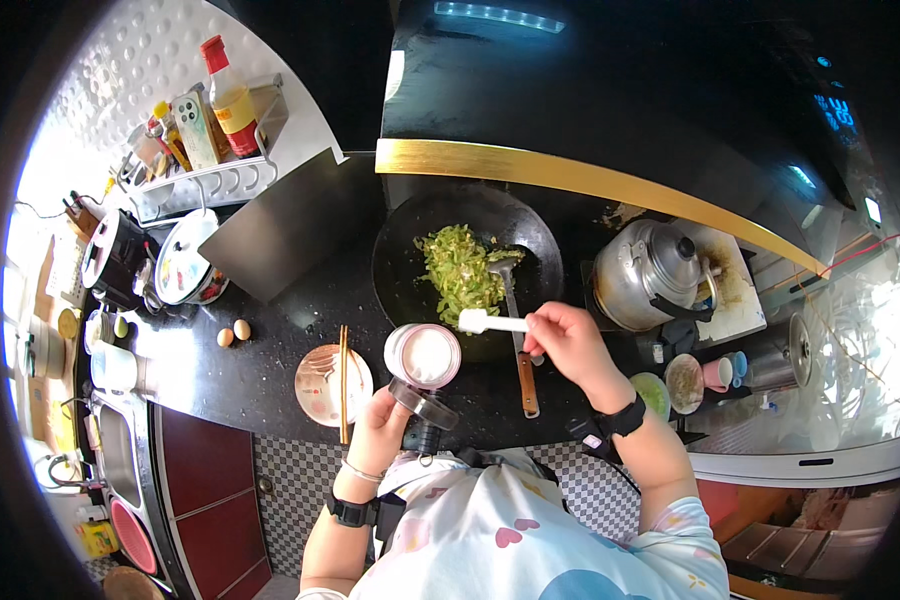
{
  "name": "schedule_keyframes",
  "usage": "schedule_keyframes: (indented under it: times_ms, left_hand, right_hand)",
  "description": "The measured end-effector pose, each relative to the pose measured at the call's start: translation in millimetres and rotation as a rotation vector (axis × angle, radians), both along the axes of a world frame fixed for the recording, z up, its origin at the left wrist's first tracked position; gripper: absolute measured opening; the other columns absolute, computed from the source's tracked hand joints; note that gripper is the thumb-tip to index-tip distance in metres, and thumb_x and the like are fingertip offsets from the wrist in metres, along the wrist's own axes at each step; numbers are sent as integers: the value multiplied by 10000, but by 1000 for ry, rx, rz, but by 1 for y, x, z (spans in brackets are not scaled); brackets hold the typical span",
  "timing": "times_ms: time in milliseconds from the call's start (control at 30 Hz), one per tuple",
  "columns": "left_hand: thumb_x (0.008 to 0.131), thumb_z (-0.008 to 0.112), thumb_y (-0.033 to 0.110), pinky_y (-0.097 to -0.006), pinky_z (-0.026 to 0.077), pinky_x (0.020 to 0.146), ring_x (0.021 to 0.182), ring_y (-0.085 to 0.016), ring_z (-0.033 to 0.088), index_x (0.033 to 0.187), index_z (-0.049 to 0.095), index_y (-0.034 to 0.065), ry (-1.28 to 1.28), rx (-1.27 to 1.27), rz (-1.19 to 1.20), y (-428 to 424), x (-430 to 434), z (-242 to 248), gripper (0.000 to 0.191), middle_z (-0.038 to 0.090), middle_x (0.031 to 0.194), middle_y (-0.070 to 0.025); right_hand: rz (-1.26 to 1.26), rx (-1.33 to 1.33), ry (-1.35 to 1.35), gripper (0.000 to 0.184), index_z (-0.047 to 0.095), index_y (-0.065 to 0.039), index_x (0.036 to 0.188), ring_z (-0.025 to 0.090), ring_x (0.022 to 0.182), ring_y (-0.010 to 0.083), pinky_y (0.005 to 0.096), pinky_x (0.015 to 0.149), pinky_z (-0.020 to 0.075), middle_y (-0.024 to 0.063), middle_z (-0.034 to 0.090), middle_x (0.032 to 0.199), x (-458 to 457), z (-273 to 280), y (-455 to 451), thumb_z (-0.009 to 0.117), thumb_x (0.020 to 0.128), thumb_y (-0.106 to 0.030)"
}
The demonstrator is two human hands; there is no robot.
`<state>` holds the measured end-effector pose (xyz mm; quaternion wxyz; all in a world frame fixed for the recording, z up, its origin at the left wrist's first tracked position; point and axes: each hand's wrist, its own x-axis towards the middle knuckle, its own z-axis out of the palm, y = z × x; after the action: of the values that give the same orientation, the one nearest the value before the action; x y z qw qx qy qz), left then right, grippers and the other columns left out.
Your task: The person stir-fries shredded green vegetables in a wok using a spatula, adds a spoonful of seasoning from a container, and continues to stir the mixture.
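Note:
My right hand point(568, 346) pinches the handle of a small white plastic spoon point(487, 322), held over the near edge of a black wok point(397, 247). Chopped green vegetables with pale bits point(457, 274) lie in the wok, and a metal spatula point(526, 375) with a wooden handle rests in it. My left hand point(377, 431) is at an open jar of white powder or granules point(428, 355), beside its dark see-through lid point(423, 403). The fingers are partly hidden by the lid, which appears tilted away from the jar's mouth.
Left of the jar, chopsticks point(344, 382) lie across a plate point(319, 386). Two eggs point(234, 333) sit farther left on the black counter. A metal kettle point(637, 277) stands right of the wok, with bowls point(683, 382) nearer me. The range hood's gold edge point(570, 180) hangs above.

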<state>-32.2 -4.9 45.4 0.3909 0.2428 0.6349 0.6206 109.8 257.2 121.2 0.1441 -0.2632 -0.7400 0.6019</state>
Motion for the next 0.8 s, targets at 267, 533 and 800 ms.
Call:
schedule_keyframes:
  times_ms: [267, 533, 800]
  left_hand:
    - [972, 534, 35, -234, 465, 837, 916, -83, 574, 1076, 595, -1, 34, 37, -52, 8, 7, 0, 126, 637, 975, -9]
    - [965, 524, 9, -240, 467, 855, 928, -87, 578, 1105, 594, 1, -2, 86, -66, 8, 12, 4, 157, 636, 998, -17]
    - [977, 538, 61, -235, 470, 830, 916, -82, 577, 1114, 608, -3, -30, 61, -2, 10, 11, -4, 167, 649, 986, -9]
  right_hand:
    - [219, 445, 53, 144, 605, -1, 795, 548, 534, 173, 314, 517, 419, 96, 559, 616, -13, 6, -46, 653, 881, -105]
    - [243, 228, -1, 179, 615, -8, 815, 561, 562, 101, 269, 532, 449, 43, 622, 655, -4, -5, -41, 610, 937, -139]
    - [150, -171, -49, 216, 616, -12, 856, 612, 647, 82, 224, 619, 506, 32, 658, 731, 5, -5, -24, 545, 988, -168]
